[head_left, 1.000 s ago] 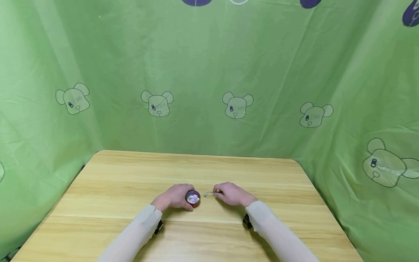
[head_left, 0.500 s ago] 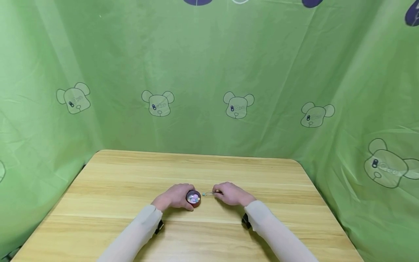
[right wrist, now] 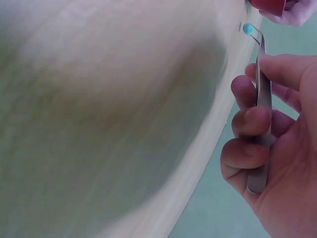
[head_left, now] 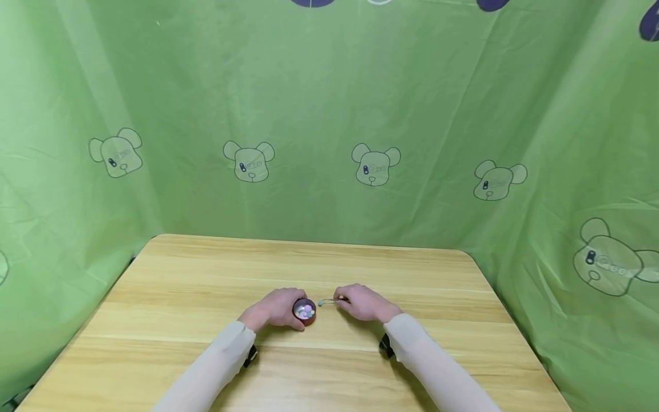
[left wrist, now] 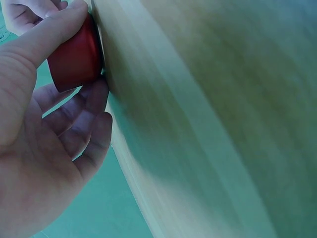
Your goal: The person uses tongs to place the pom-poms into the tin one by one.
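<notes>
My left hand (head_left: 280, 307) grips a small round red cup (left wrist: 77, 57) on the table, with the thumb on one side and fingers on the other. Several small pastel balls (head_left: 307, 309) lie inside it, seen from above in the head view. To the right of the cup, my right hand (head_left: 364, 302) holds metal tweezers (right wrist: 264, 94) with bent tips, the fingers curled round their body. A small teal ball (right wrist: 248, 29) is pinched at the tips. That ball hangs just beside the cup's right rim, apart from it.
A light wooden table (head_left: 216, 263) spreads under both hands. Green curtains (head_left: 309, 103) printed with bear heads stand behind it and along both sides. Dark wrist devices (head_left: 387, 347) sit below the sleeves.
The teal ball in the tweezers has shifted slightly left and farther from me, nearer the cup. The right hand moved a little with it. The left hand and cup look nearly still.
</notes>
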`<action>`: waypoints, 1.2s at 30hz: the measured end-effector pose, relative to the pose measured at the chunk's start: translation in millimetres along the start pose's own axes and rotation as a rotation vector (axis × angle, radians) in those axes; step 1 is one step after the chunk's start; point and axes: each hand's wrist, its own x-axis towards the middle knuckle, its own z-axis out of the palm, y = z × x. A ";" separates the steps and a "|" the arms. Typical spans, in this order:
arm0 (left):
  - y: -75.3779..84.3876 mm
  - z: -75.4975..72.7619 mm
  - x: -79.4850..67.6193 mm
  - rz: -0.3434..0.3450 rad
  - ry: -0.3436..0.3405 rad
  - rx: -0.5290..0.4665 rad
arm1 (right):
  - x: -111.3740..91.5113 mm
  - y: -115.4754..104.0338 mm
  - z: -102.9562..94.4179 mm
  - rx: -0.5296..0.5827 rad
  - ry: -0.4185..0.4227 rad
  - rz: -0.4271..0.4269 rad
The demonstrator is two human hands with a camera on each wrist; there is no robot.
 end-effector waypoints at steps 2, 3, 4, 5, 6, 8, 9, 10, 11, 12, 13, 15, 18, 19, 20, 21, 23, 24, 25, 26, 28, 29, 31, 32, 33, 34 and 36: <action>0.4 0.4 0.0 -0.002 -0.003 -0.004 | 0.3 -0.3 1.3 -0.006 0.000 -0.001; 0.6 0.6 0.0 -0.003 -0.004 -0.005 | 0.6 -0.4 1.7 -0.006 0.001 -0.001; 0.7 0.7 -0.1 -0.006 -0.005 -0.007 | 0.8 -0.5 1.9 -0.006 0.003 -0.001; 0.9 0.8 -0.2 -0.008 -0.005 -0.010 | 0.9 -0.9 1.8 -0.004 0.004 -0.002; 1.0 0.8 -0.3 -0.008 -0.005 -0.009 | 1.2 -1.0 1.8 -0.005 0.007 -0.004; 1.3 0.7 -0.1 -0.007 -0.002 -0.007 | 1.6 -1.7 1.3 -0.005 0.007 -0.001; 1.3 0.7 0.1 -0.005 0.000 -0.004 | 1.7 -2.1 0.9 -0.004 0.006 0.001; 1.4 0.6 0.1 -0.003 0.001 -0.004 | 1.8 -2.5 0.6 -0.003 0.004 0.004; 1.4 0.6 0.2 0.000 0.002 -0.001 | 2.0 -2.8 0.3 -0.001 0.003 0.004; 1.5 0.5 0.3 0.002 0.003 -0.001 | 2.1 -3.1 0.1 -0.002 0.002 0.005; 1.6 0.5 0.4 0.004 0.002 -0.001 | 2.1 -3.5 -0.3 0.003 -0.002 0.007; 1.7 0.4 0.3 0.005 0.000 -0.002 | 2.3 -4.0 -0.4 0.006 -0.005 0.008; 1.7 0.5 0.0 0.004 -0.005 -0.004 | 2.6 -4.2 0.1 0.005 -0.002 0.002; 1.6 0.6 0.0 0.003 -0.006 -0.004 | 2.7 -4.1 0.5 0.005 -0.001 0.001; 1.6 0.7 0.1 0.001 -0.007 -0.005 | 2.9 -3.9 0.9 0.004 0.002 -0.001; 1.5 0.7 0.2 -0.001 -0.008 -0.006 | 3.0 -3.7 1.4 0.003 0.004 -0.002; 1.4 1.0 0.4 -0.004 -0.010 -0.008 | 2.9 -3.0 2.2 0.001 0.012 -0.010; 1.3 1.1 0.5 -0.006 -0.011 -0.007 | 2.7 -2.7 2.4 -0.001 0.014 -0.011; 1.3 1.2 0.5 -0.007 -0.012 -0.006 | 2.2 -2.5 2.3 -0.002 0.016 -0.014; 1.4 1.1 0.4 -0.008 -0.012 -0.006 | 1.8 -2.0 2.3 -0.006 0.020 -0.018; 1.4 1.1 0.3 -0.009 -0.012 -0.003 | 0.6 -0.9 2.1 -0.012 0.023 -0.017; 1.4 1.0 0.2 -0.007 -0.012 -0.001 | 0.0 -0.6 1.6 -0.014 0.023 -0.013; 1.2 0.7 0.0 -0.004 -0.010 0.003 | -1.1 -0.1 0.1 -0.010 0.021 0.002; 1.1 0.6 0.1 -0.002 -0.009 0.002 | -1.5 0.4 -0.5 -0.008 0.021 0.011; 0.8 0.5 0.3 0.000 -0.008 0.003 | -1.9 0.5 -1.3 -0.003 0.020 0.019; 0.7 0.3 0.3 0.002 -0.006 0.003 | -2.1 0.6 -2.1 0.000 0.020 0.025; 0.6 -0.1 0.4 0.002 -0.005 0.001 | -2.5 0.6 -3.4 0.004 0.020 0.032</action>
